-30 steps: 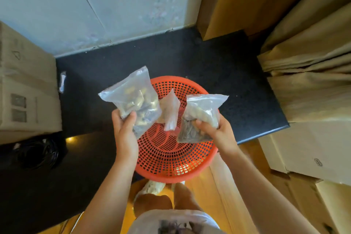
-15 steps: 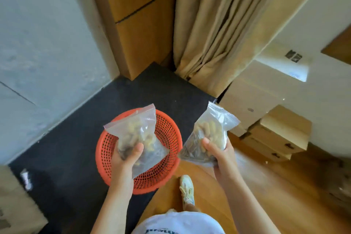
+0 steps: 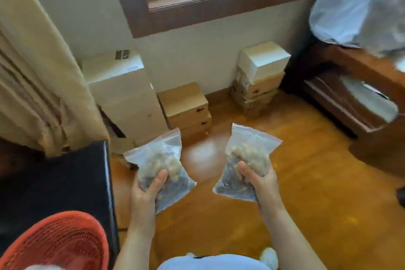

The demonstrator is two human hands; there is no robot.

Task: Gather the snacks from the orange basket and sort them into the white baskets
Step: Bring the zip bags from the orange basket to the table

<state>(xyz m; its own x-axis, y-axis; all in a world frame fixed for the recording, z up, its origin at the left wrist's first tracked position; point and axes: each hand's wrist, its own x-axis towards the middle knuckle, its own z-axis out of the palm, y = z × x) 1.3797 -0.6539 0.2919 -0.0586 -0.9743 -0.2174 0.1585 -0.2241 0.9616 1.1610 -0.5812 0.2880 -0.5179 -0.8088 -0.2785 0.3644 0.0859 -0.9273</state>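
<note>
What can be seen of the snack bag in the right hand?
The right-hand snack bag is a clear plastic zip bag with a reddish seal strip along its top edge. It holds pale lumpy pieces above and darker contents below. The right hand grips its lower part, thumb across the front, and it hangs tilted above the wooden floor.

basket [image 3: 54, 245] on table [image 3: 54, 182], boxes [image 3: 186, 109] ahead

No legible text anywhere; only blurred dark label marks on the tall white carton [image 3: 122, 85] and small unreadable prints on the brown boxes [image 3: 186, 107].
</note>
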